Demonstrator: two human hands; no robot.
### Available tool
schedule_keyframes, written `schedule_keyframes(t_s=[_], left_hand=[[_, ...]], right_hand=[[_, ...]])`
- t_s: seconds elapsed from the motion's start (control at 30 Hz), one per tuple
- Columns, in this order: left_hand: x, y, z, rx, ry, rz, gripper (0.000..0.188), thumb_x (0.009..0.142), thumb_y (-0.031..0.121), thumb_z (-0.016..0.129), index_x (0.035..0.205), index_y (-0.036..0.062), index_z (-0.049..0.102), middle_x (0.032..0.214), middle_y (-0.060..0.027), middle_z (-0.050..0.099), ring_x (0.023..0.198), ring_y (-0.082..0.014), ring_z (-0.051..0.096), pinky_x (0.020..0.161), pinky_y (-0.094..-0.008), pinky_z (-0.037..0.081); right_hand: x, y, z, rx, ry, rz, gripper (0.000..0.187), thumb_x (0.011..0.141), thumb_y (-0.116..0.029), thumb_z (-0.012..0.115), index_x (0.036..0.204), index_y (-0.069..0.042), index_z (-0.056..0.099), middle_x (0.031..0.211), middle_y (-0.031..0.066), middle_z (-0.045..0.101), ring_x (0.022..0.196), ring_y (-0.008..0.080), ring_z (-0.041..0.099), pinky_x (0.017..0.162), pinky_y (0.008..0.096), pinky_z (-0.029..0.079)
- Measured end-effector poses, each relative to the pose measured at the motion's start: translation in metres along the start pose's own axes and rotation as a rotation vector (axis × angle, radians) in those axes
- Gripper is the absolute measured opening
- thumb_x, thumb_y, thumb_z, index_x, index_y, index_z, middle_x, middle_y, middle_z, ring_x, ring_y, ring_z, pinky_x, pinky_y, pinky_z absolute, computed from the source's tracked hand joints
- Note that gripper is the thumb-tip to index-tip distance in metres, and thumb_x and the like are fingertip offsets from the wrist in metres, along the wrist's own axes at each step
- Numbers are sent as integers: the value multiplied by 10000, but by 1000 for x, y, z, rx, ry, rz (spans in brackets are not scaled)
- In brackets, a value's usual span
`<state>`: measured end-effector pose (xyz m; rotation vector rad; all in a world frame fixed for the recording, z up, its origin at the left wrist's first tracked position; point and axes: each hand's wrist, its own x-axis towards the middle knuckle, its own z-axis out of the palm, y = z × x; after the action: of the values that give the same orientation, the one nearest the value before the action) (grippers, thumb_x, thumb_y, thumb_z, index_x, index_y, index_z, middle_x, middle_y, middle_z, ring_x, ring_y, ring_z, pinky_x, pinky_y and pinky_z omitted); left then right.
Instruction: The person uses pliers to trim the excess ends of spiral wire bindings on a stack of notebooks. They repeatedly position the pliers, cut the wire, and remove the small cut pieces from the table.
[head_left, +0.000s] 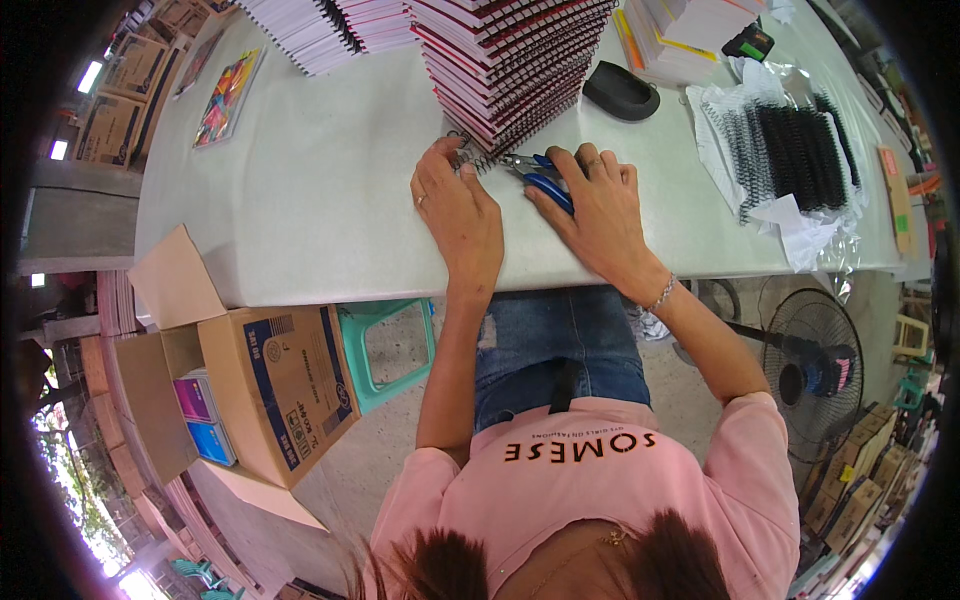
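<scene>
My right hand [598,205] has its grip closed on blue-handled pliers [541,178], whose tips reach a wire binding [476,160] on the counter [320,180]. My left hand [458,205] presses flat there, hiding the stack of notebooks' [510,70] base.

I see a matt, smooth pale desk [300,190]. On it the pliers [545,180] show glossy blue plastic handles and bare metal tips. Beside them, the notebook stack [510,70] is paper with black wire spirals; right of it, spare coils [790,150] lie in crinkled clear plastic.
</scene>
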<state>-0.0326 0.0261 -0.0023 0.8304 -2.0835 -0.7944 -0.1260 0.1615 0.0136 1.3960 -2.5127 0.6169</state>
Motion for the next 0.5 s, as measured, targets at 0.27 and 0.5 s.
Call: schedule_keyframes(t_s=[0.27,0.5], left_hand=[[0,2,-4,87,-66,27,398,878,57,627,1265,31,536,1366,-188,462,1316,-390,419,1125,-514,301],[12,-11,-11,166,-105,179,454,818,133,734,1235,81,564,1424,-163,461,1397,-359,375,1158,-513,253]], right_hand=[[4,3,6,12,34,-47,460,966,-445,642,1271,-102,607,1095,151,616,992,274,539,867,441,390],[5,2,3,22,22,-41,447,965,-442,642,1251,-101,610,1083,143,617,979,273,543,856,443,396]])
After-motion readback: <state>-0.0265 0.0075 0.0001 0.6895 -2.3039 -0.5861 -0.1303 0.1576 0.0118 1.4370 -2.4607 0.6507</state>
